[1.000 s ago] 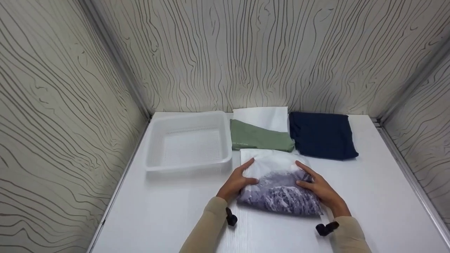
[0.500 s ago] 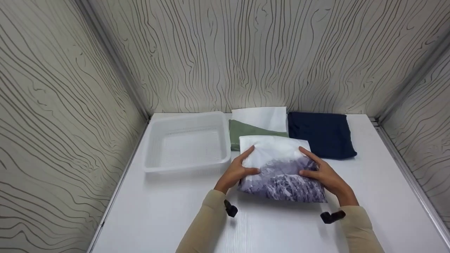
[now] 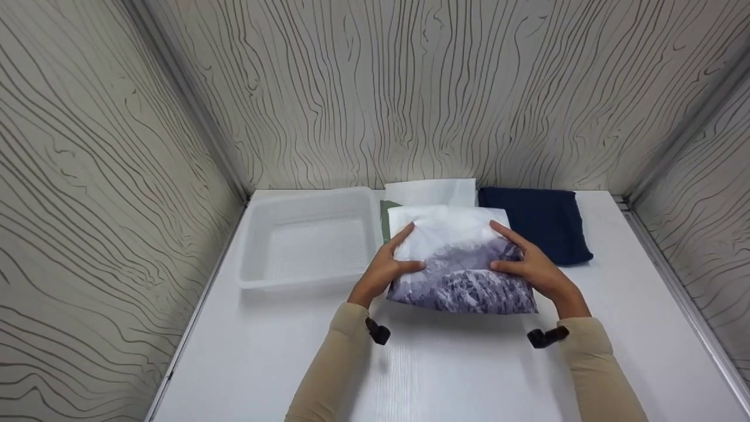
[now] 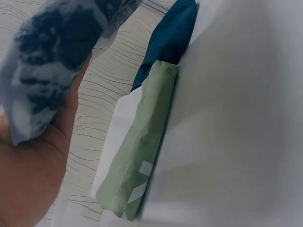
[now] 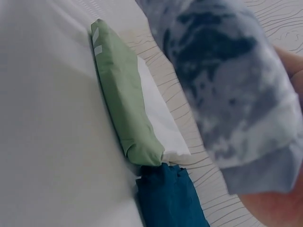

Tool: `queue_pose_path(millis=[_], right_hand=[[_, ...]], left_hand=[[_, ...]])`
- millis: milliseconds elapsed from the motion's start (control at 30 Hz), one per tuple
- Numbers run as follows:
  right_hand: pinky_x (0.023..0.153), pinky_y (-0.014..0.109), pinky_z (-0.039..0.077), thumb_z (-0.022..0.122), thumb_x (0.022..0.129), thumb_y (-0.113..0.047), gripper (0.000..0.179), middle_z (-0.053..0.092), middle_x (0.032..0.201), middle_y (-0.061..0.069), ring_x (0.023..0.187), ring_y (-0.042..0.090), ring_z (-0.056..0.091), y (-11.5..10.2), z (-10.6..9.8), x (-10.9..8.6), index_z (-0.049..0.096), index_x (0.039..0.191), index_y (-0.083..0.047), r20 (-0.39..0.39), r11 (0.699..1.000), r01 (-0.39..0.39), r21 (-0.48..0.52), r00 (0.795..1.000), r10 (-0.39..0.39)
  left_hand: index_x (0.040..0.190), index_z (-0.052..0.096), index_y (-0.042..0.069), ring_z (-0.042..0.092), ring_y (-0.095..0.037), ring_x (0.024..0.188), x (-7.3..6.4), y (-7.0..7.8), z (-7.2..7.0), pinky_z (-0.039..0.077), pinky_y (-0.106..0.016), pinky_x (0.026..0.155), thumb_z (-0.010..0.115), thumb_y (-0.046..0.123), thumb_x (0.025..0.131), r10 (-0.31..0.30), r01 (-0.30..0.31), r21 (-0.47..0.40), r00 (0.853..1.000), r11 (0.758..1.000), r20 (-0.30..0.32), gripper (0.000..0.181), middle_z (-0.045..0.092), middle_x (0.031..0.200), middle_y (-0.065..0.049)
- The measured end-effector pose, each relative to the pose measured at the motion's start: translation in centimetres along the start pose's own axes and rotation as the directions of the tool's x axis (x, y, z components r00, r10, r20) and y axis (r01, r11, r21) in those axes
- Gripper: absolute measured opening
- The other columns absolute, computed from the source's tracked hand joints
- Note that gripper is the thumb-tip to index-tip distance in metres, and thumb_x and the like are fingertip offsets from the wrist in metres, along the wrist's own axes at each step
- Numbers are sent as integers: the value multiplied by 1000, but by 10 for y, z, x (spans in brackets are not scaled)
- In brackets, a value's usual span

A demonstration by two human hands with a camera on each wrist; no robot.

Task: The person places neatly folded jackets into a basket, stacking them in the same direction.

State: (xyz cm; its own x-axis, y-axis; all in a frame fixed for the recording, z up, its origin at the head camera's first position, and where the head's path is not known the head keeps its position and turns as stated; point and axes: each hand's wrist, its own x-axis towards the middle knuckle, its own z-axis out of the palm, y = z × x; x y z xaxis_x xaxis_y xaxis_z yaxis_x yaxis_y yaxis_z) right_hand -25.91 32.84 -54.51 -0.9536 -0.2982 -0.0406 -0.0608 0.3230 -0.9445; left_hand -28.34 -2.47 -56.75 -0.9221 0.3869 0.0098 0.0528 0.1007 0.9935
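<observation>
A folded piece of cloth with a white and grey-purple mountain print (image 3: 460, 252) is held up off the table. My left hand (image 3: 382, 274) grips its left side, thumb on top and the other fingers partly hidden beneath. On the opposite side, my right hand (image 3: 540, 274) grips it the same way. Below and behind it lies a folded green cloth (image 4: 142, 142), mostly covered in the head view, with pale marks near one end. This green cloth rests on a white folded cloth (image 3: 430, 192). A folded navy cloth (image 3: 539, 225) lies to their right.
A white plastic basket (image 3: 313, 278) with perforated sides stands at the back left, close beside the cloths. The white table (image 3: 263, 363) meets wood-patterned walls (image 3: 363, 105) at the back and sides.
Both hands have lifted the printed cloth off the table and moved it away from me, toward the back. It now hides most of the green cloth in the head view.
</observation>
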Motion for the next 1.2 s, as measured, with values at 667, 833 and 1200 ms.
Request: queue_pose_path(millis=[667,833,1200], right_hand=[[128,72,14,80,97,-21,88,15,180,5,166,41,10,-23,12,42,31,170,-31,35,998,59,3,998,-59],[129,65,17,82,95,-19,89,20,179,3,164,38,18,-30,16,53,33,169,-29,32,997,66,26,997,-67],[131,64,15,81,96,-22,86,21,179,-1,166,33,8,-44,33,77,35,168,-29,66,995,99,35,993,-101]], left_hand=[[167,37,33,12,-27,167,13,14,-42,27,-55,131,85,15,87,33,-34,-72,999,997,-9,95,26,177,5],[166,39,31,12,-27,167,15,17,-52,27,-53,131,85,12,86,30,-32,-87,999,996,-28,94,26,177,4],[164,42,34,13,-27,167,12,21,-79,24,-54,132,83,11,86,9,-16,-77,996,997,-92,91,27,177,4]])
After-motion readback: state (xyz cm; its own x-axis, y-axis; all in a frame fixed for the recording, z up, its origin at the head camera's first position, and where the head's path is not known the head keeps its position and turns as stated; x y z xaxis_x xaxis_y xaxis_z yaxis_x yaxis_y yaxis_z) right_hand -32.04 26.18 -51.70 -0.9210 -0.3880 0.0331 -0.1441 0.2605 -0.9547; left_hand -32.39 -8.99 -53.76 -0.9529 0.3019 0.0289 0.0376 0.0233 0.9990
